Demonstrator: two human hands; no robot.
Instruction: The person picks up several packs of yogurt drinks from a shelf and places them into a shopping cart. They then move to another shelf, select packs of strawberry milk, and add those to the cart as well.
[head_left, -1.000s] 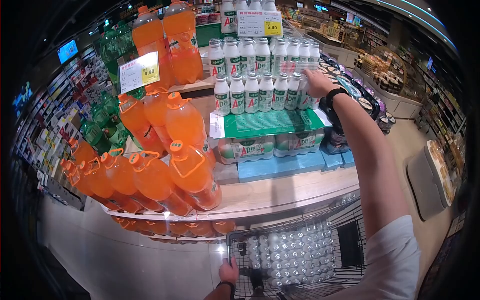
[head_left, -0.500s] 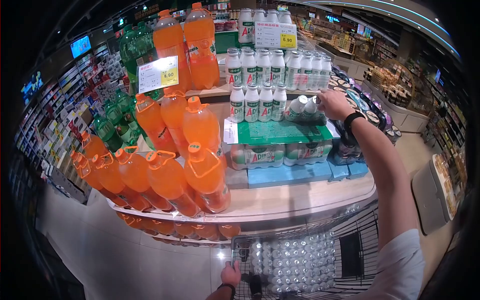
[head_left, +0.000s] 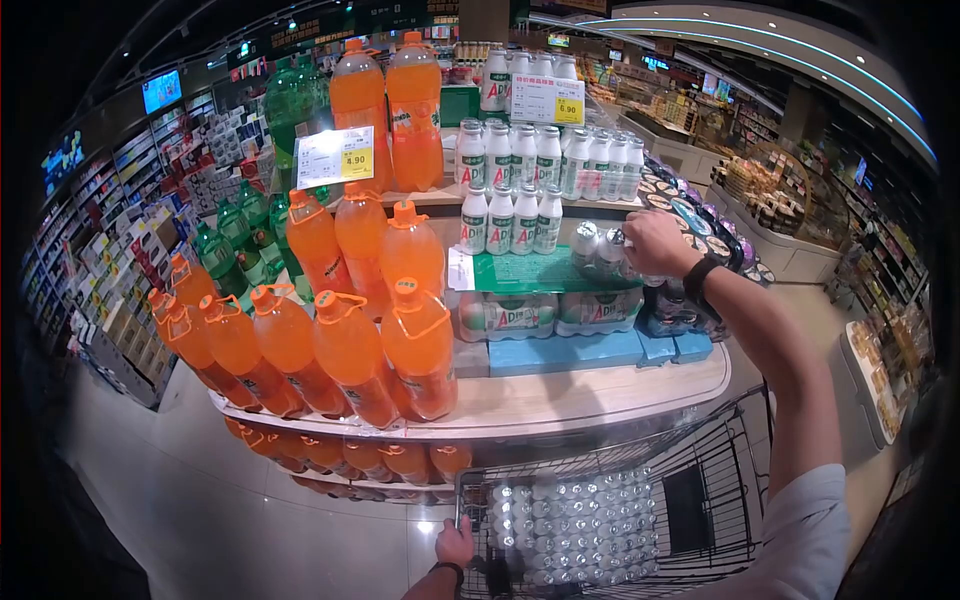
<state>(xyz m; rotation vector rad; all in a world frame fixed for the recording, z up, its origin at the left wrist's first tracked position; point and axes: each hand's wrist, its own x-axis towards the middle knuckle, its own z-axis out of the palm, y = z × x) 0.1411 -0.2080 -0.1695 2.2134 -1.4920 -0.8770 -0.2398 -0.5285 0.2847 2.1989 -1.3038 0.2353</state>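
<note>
At the right side of the shelf, my right hand is closed on the end of a pack of white milk-drink bottles. The pack tips toward me, its caps facing up and forward, above the green cardboard. Beside it on the left stands an upright row of the same white bottles. Low down, my left hand is wrapped round the side rail of a wire shopping cart. Inside the cart lie many white bottles with shiny caps, packed close together.
Large orange soda bottles crowd the left of the display, with green bottles behind them. Price signs stand among the goods. Dark packs of round cups sit right of my right hand. A food case stands farther right.
My right hand has drawn the milk-drink pack toward me and tipped it further, so more of its caps show. My left hand stays on the cart, and the view has shifted slightly.
</note>
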